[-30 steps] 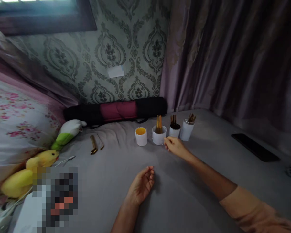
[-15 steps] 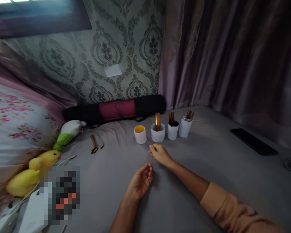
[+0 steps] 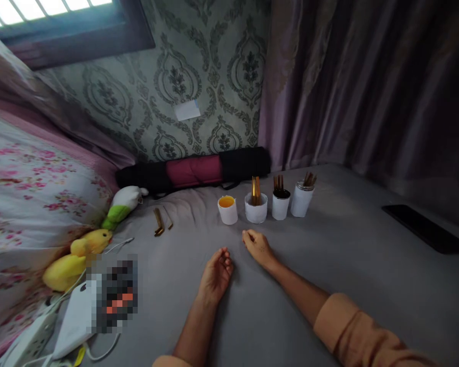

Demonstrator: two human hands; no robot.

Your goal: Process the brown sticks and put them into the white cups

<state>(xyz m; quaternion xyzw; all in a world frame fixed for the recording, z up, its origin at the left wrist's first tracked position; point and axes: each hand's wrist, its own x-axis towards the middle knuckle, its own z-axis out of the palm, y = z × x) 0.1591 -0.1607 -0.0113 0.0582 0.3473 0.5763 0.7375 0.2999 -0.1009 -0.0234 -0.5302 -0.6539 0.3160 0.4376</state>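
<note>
My left hand [image 3: 215, 275] rests on the grey sheet [image 3: 329, 265], fingers loosely curled, holding nothing. My right hand [image 3: 257, 245] lies just ahead of it, fingers curled, a short way in front of a row of white cups. The leftmost cup [image 3: 228, 209] has a yellow inside. Beside it, a second cup [image 3: 256, 206] holds golden sticks. A third cup [image 3: 281, 203] and a fourth cup [image 3: 302, 198] hold brown sticks. A few loose sticks [image 3: 160, 223] lie on the sheet to the left.
A black and maroon rolled mat [image 3: 194, 171] lies along the wall. A green and white plush toy [image 3: 125, 205] and a yellow plush duck [image 3: 77, 255] lie at left by a flowered pillow [image 3: 30, 193]. A black phone [image 3: 428, 228] lies at right. A white charger [image 3: 72, 326] lies lower left.
My right hand has drawn back from the cups toward me and now lies near my left hand. The view has shifted slightly.
</note>
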